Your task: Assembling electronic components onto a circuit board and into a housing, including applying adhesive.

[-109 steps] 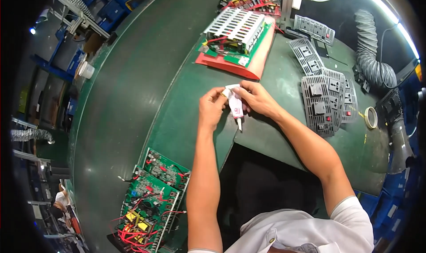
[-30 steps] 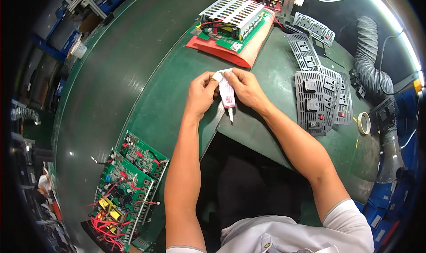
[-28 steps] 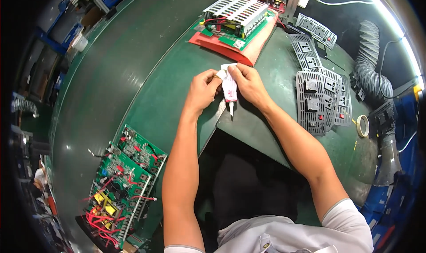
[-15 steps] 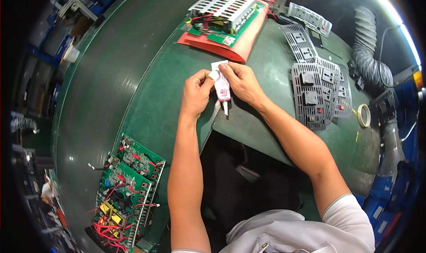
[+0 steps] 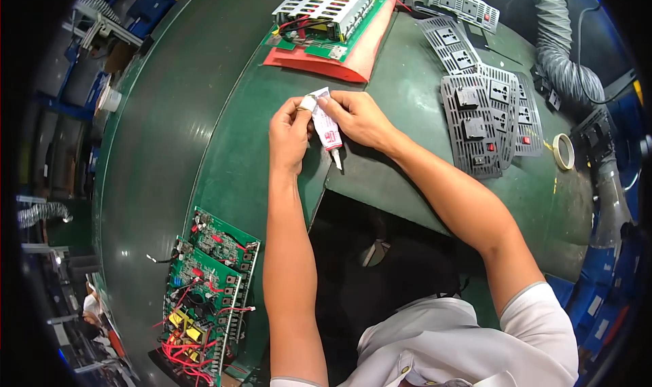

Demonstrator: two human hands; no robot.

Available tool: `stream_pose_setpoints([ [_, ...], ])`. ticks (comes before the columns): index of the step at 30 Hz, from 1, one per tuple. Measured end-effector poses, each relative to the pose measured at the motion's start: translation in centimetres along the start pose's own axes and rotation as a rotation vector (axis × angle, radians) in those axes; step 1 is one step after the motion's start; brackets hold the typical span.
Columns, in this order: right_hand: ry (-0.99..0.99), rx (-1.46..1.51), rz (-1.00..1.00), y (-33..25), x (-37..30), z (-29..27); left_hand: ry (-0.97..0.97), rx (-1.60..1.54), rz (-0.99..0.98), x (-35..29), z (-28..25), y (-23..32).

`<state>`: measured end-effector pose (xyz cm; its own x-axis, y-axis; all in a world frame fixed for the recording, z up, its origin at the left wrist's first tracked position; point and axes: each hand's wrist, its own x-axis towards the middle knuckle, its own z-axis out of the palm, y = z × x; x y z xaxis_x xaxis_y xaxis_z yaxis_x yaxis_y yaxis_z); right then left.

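Note:
A white squeeze tube (image 5: 327,130) with red print hangs over the green table, its thin nozzle pointing down towards me. My right hand (image 5: 360,119) is closed on its flat upper end from the right, thumb on top. From the left, my left hand (image 5: 290,134) pinches at the same end of the tube, beside a small white part with a brassy edge that I cannot make out. Some of the fingers of both hands are hidden behind the tube.
Beyond my hands, a circuit board with a slotted metal cover (image 5: 324,7) lies on red foam (image 5: 316,66). Grey socket panels (image 5: 475,125) and a tape roll (image 5: 563,151) lie right. Wired green boards (image 5: 210,278) lie near left. A dark gap opens below the table edge.
The tube has tilted, its tail now leaning right towards my right hand. Both hands remain closed at its upper end. The whole view has shifted slightly.

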<state>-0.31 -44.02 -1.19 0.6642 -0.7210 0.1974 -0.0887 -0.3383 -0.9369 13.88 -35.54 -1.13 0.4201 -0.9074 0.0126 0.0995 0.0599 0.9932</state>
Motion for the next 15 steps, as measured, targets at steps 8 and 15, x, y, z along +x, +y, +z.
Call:
stream_pose_setpoints([
  [8,0.047,0.004,-0.032,0.5,0.3,-0.2,0.000,0.019,0.052,0.4,0.5,-0.4],
  [15,0.113,0.047,0.146,0.9,1.3,-2.5,0.190,0.147,0.035,-0.4,0.3,-0.7],
])
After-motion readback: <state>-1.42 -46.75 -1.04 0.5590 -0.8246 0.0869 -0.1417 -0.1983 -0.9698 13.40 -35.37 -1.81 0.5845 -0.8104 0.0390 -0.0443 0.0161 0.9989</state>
